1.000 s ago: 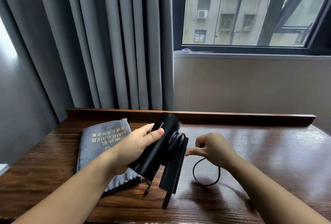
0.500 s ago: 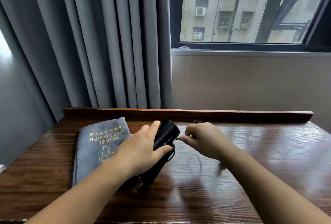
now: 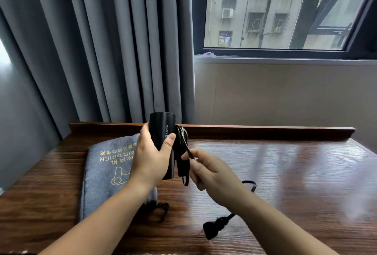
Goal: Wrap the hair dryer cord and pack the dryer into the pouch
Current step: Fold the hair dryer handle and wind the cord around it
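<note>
Gripped upright in left hand (image 3: 152, 156): black dryer (image 3: 162, 130). Pinched taut in right hand (image 3: 210, 170): cord (image 3: 184, 142), coils around folded handle. Grey pouch (image 3: 108, 173) flat on table (image 3: 285, 173) beneath.

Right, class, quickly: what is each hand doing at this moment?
Left hand: closed around the hair dryer, held upright above the table.
Right hand: fingers pinched on the cord beside the dryer.
</note>
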Demonstrator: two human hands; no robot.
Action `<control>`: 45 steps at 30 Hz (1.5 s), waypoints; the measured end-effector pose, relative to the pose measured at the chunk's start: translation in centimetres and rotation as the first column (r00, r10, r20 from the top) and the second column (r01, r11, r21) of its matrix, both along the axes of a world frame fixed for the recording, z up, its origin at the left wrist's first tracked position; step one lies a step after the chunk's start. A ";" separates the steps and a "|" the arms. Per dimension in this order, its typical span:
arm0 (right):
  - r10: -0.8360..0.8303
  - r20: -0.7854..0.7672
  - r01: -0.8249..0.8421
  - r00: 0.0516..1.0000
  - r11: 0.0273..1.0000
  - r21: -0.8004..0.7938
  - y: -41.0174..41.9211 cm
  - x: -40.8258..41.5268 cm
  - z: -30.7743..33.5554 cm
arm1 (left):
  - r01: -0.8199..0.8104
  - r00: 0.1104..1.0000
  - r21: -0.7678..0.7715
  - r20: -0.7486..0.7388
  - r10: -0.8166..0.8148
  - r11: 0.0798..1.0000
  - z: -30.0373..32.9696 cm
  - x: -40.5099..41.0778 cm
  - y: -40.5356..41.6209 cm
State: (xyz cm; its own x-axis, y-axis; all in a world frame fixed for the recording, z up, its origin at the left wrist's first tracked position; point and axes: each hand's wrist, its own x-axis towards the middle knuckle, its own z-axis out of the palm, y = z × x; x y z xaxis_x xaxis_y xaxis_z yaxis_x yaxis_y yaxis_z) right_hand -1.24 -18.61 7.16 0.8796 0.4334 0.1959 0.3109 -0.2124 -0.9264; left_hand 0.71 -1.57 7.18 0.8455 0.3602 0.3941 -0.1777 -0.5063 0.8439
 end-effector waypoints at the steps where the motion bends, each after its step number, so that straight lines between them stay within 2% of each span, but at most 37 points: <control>1: 0.012 0.013 -0.012 1.000 1.000 0.003 0.1 -0.2 -0.3 | -0.007 1.000 -0.062 0.007 0.008 0.998 0.2 0.0 -0.2; 4: 0.045 0.036 -0.045 0.998 0.999 -0.008 0.3 -0.9 -1.5 | -0.002 1.000 -0.332 0.010 0.006 0.943 0.4 0.3 -0.1; 8: 0.050 0.046 -0.047 0.998 0.997 -0.064 -0.4 -1.2 -2.6 | 0.039 0.998 -0.708 -0.007 -0.062 0.705 1.0 1.0 1.0; 12: 0.081 0.013 -0.078 0.997 0.982 -0.170 -1.3 -0.3 -3.4 | 0.126 0.965 -0.881 0.003 -0.261 0.456 1.3 0.8 1.3; 14: 0.081 -0.044 -0.087 0.996 0.982 -0.166 -1.9 0.3 -3.7 | 0.166 0.918 -0.911 0.004 -0.396 0.377 1.5 0.6 1.6; 15: 0.059 -0.066 -0.069 0.996 0.986 -0.152 -2.3 0.7 -3.6 | 0.183 0.892 -0.912 -0.003 -0.452 0.367 1.6 0.4 1.8; 17: -0.010 -0.101 -0.005 0.995 0.989 -0.148 -3.3 1.8 -3.4 | 0.212 0.830 -0.896 -0.046 -0.556 0.390 1.9 -0.1 2.2; 20: -0.069 -0.096 0.042 0.993 0.966 -0.255 -4.8 3.4 -2.8 | 0.279 0.735 -0.800 -0.177 -0.654 0.530 2.3 -1.1 2.5; 22: -0.097 -0.021 0.082 0.995 0.923 -0.376 -5.4 4.2 -2.3 | 0.350 0.681 -0.704 -0.262 -0.684 0.618 2.6 -1.7 2.6; 25: -0.127 0.183 0.213 0.975 0.768 -0.604 -5.9 5.2 -1.5 | 0.531 0.587 -0.509 -0.356 -0.727 0.678 2.8 -2.3 2.9; 27: -0.098 0.273 0.269 0.957 0.652 -0.709 -6.3 5.9 -1.1 | 0.623 0.567 -0.328 -0.437 -0.698 0.711 3.0 -2.4 2.9; 29: -0.072 0.304 0.284 0.950 0.606 -0.743 -6.8 6.3 -0.2 | 0.688 0.597 -0.083 -0.500 -0.627 0.721 3.1 -2.3 3.0; 32: -0.081 0.354 0.338 0.932 0.551 -0.763 -7.6 6.6 1.3 | 0.722 0.638 0.234 -0.590 -0.495 0.651 2.9 -2.0 3.0; 35: -0.086 0.389 0.370 0.917 0.545 -0.752 -7.5 6.3 2.2 | 0.645 0.718 0.357 -0.586 -0.376 0.675 2.4 -1.6 2.8; 38: -0.077 0.422 0.380 0.903 0.601 -0.704 -6.4 5.2 3.1 | 0.529 0.815 0.507 -0.528 -0.240 0.681 1.9 -1.1 2.0; 41: -0.039 0.472 0.375 0.881 0.666 -0.645 -4.7 3.6 3.7 | 0.384 0.879 0.532 -0.461 -0.123 0.755 1.0 -0.4 1.6; 45: -0.009 0.448 0.301 0.894 0.753 -0.585 -2.0 0.9 3.6 | 0.174 0.955 0.384 -0.291 -0.060 0.907 0.4 0.1 1.6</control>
State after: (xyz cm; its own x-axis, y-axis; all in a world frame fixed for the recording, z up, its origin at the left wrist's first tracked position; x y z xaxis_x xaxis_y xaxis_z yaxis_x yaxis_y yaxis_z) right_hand -0.33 -20.66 10.77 0.8518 0.4474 0.2727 0.5217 -0.7723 -0.3625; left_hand 0.82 0.03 7.56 0.9650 0.1109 0.2378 -0.0550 -0.8007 0.5965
